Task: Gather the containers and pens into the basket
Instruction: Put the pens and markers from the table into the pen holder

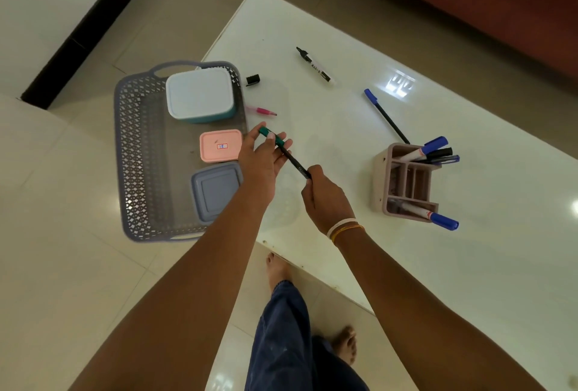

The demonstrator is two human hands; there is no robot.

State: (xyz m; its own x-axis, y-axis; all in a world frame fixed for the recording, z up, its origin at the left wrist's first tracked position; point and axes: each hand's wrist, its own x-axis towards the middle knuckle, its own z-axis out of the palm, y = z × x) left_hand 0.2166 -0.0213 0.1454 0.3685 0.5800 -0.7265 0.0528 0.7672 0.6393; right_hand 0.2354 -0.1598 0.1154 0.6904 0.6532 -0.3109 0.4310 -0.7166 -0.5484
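At the left, the grey basket (131,152) sits on the table's edge with a white-lidded tub (200,95), a pink box (220,146) and a grey box (215,190) inside. Just right of it the left hand (261,159) pinches the green-capped pen (286,152); the right hand (325,196) grips its near end. Farther right stands a pen holder (403,184).
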